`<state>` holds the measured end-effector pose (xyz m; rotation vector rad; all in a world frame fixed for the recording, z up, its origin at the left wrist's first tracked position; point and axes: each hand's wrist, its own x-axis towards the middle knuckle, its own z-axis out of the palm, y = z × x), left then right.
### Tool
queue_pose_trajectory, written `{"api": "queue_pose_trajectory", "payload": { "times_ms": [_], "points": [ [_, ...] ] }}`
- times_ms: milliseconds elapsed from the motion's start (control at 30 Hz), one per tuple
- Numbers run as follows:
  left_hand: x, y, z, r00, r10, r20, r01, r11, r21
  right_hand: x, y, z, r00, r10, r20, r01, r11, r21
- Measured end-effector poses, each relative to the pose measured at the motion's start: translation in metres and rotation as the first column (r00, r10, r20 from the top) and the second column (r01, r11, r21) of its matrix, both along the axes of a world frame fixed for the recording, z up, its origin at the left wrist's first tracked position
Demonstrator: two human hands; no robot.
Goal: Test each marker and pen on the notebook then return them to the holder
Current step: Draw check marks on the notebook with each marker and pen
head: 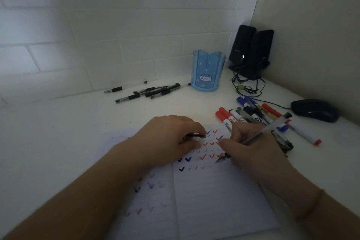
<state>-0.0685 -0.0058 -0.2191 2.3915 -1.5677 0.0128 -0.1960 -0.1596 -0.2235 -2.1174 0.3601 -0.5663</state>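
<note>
Now, going from the left, the loose black pens (148, 91) lie on the bench (68, 122) just beside the blue holder (207, 72), which looks empty from this angle, so I judge they are the tested ones waiting to go back. Nearer, the left hand (167, 138) rests on the notebook (194, 191) and its grip pinches a small dark piece, probably the pen cap (193, 135); it should stay pressed there so the page does not slide. In the middle of the page are rows of tick marks (206, 152) in red, blue and black, and the last row has free space at its right end. The right hand (253, 150) has its grip curled round a clear pen (263, 132), tip down and just at the paper beside the red ticks; whether it touches I cannot tell. To do this step well, I think the tip should make one short tick in the free space, with light pressure, not over an old mark. Further right, a pile of markers (253, 113) lies near the hand, and the pen's back end should not knock them. After the tick, the cap goes on before the holder.
</note>
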Motion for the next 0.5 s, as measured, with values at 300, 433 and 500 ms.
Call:
{"api": "queue_pose_trajectory", "payload": {
  "times_ms": [300, 433, 500],
  "points": [
    [0.0015, -0.0010, -0.0014, 1.000, -0.001, 0.011, 0.001, 1.000, -0.010, 0.0021, -0.0016, -0.0047, 0.999, 0.050, 0.002, -0.049, 0.995, -0.089],
    [0.0022, -0.0016, -0.0012, 1.000, 0.004, -0.029, -0.004, 1.000, -0.014, 0.0043, -0.0046, -0.0061, 0.998, 0.069, 0.004, -0.068, 0.992, -0.106],
    [0.0026, -0.0015, -0.0007, 0.999, 0.007, -0.046, -0.008, 1.000, -0.022, 0.0050, -0.0058, -0.0062, 0.998, 0.065, 0.021, -0.063, 0.993, -0.098]
  ]
}}
